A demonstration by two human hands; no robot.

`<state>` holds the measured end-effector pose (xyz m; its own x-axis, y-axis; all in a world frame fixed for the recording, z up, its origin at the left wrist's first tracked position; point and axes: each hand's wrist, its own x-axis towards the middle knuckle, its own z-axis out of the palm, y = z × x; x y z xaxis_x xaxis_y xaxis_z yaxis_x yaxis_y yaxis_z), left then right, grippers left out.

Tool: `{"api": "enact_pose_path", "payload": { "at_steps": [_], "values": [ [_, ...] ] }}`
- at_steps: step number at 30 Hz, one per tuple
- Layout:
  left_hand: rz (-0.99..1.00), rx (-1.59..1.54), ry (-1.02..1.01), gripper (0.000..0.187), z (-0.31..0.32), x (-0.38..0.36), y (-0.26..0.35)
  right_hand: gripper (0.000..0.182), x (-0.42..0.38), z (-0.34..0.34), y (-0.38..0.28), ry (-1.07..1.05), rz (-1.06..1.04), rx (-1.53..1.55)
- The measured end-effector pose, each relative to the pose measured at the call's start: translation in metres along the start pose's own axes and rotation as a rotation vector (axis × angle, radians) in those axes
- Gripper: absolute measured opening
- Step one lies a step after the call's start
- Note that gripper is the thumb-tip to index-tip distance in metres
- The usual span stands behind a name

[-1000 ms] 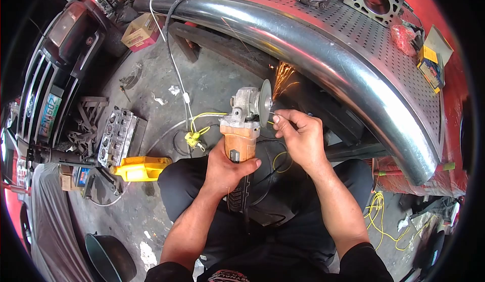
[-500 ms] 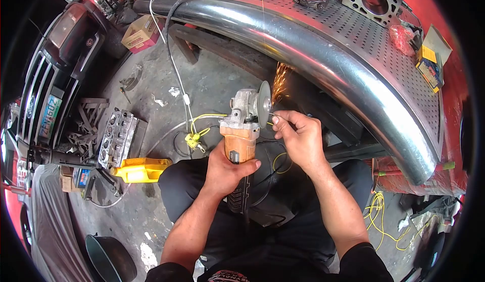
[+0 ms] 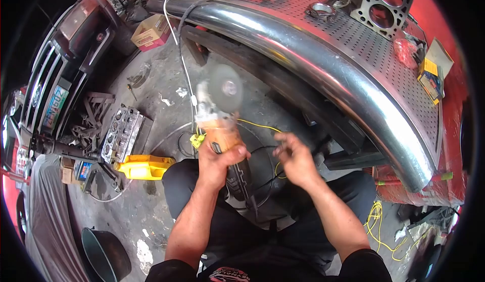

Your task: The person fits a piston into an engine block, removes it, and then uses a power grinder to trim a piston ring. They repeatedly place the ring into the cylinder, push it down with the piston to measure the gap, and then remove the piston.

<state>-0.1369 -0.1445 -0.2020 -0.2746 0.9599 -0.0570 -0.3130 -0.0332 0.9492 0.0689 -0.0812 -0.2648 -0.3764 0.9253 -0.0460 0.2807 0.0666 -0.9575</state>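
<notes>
- Below the grip, a black shirt point(image 3: 283, 271) with short sleeves, the left sleeve point(image 3: 174, 272) and right sleeve point(image 3: 366, 266) ending above bare forearms.
- Centred low on the shirt, a print point(image 3: 228, 275) of pale, arched lettering with some red, partly cut off.
- Just beneath the grip, dark, plain trousers point(image 3: 179, 181) over both knees.
- At the grip, left hand point(image 3: 214, 165) bare; beside it, right hand point(image 3: 297, 162) bare too.

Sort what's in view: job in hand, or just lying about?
Job in hand:
angle grinder, in left hand
its disc
right hand, contents too blurred to tell

Lying about:
yellow container
cardboard box
dark tub
</notes>
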Motion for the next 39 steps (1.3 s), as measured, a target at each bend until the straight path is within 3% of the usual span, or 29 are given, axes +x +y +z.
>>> {"api": "enact_pose_path", "payload": {
  "at_steps": [4,6,9,10,19,22,25,28,31,32,35,39],
  "values": [
    [-0.049,-0.207,0.131,0.042,-0.024,0.009,-0.002,0.021,-0.036,0.030,0.016,-0.240,0.025,0.017],
    [-0.113,-0.198,0.140,0.051,-0.040,0.013,-0.009,0.020,-0.049,0.040,0.004,-0.306,-0.024,-0.021],
    [-0.161,-0.302,0.198,0.046,-0.044,0.007,-0.014,0.027,-0.057,0.055,0.005,-0.301,-0.220,-0.045],
    [-0.168,-0.328,0.215,0.044,-0.043,0.004,-0.015,0.029,-0.056,0.054,-0.005,-0.342,-0.132,-0.009],
    [-0.258,-0.347,0.256,0.048,-0.050,0.000,-0.036,0.028,-0.045,0.058,0.019,-0.249,-0.435,-0.156],
    [-0.280,-0.372,0.256,0.042,-0.048,0.000,-0.042,0.028,-0.047,0.064,0.029,-0.214,-0.424,-0.214],
    [-0.283,-0.404,0.276,0.042,-0.054,0.002,-0.057,0.035,-0.044,0.064,0.033,-0.243,-0.353,-0.210],
    [-0.398,-0.416,0.218,0.042,-0.068,0.000,-0.072,0.029,-0.034,0.055,0.021,-0.519,0.134,-0.048],
    [-0.410,-0.478,0.294,0.042,-0.068,0.002,-0.100,0.059,-0.024,0.047,0.065,-0.644,0.408,0.636],
    [-0.471,-0.494,0.277,0.044,-0.077,0.004,-0.123,0.071,-0.026,0.054,0.091,-0.700,0.444,0.730],
    [-0.536,-0.594,0.277,0.043,-0.066,0.005,-0.166,0.069,-0.022,0.060,0.053,-0.649,0.587,0.280],
    [-0.717,-0.540,0.139,0.042,-0.081,0.016,-0.227,0.067,-0.028,0.079,0.107,-0.630,0.626,0.105]
  ]
}}
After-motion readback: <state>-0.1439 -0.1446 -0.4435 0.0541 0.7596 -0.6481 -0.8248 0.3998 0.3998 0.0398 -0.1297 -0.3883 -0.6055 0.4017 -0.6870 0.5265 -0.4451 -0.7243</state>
